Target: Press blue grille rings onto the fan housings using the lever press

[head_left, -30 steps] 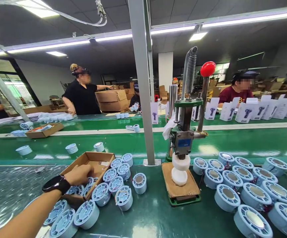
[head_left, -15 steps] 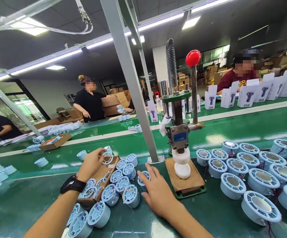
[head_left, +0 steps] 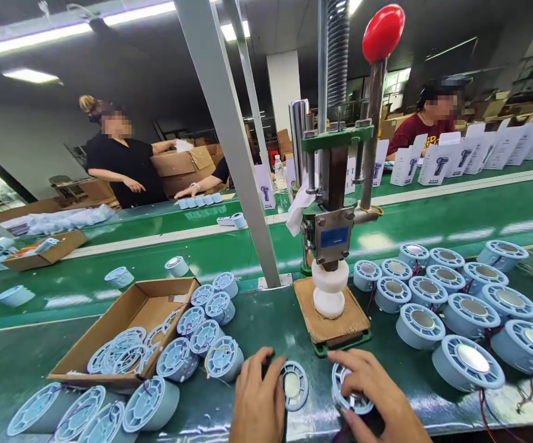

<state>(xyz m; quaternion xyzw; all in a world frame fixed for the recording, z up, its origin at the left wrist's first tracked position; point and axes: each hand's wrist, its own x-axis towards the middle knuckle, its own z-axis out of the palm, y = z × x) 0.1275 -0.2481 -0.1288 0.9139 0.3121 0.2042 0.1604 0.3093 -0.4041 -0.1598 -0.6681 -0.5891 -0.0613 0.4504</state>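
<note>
My left hand pinches the left edge of a flat light-blue plastic ring low over the bench; its thumb is largely hidden. My right hand has its fingers closed around a light-blue round fan housing, whose shiny middle is partly covered by the fingers. Just beyond both hands stands a hand press with a red knob. Its upper white pad sits right above the lower white pad, on a brown board.
On the left, a cardboard box holds several loose rings. Round housings with spoked faces stand beside it. Several housings with metal discs fill the right side. A grey post rises behind. Co-workers sit and stand beyond the green conveyor.
My left hand has moved from above the box to the near bench with a ring. My right hand has come down and closed on a housing. The view has swung lower and closer.
</note>
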